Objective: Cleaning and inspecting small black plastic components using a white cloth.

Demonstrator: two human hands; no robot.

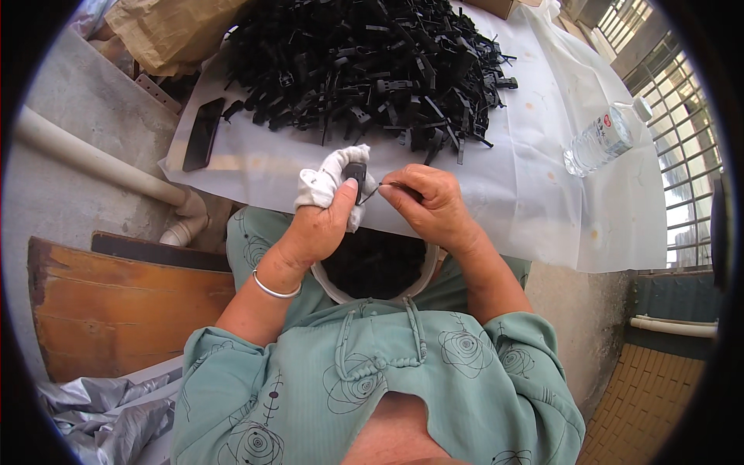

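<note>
Between the thumb and fingers of my left hand is a small black plastic piece. A bunched white cloth lies around the fingers and behind the piece. My right hand is closed in a pinch just to the right, with a thin dark strip or tool reaching from its fingertips toward the black piece. Its exact kind is too small to tell. Below both hands, a white-rimmed bucket of dark contents stands between my legs. Beyond them rises a large heap of black plastic parts.
A pale plastic sheet covers the table. On it lie a dark phone at the left and a clear water bottle at the right. A brown paper bag sits far left. Wooden boards and a pipe flank my left side.
</note>
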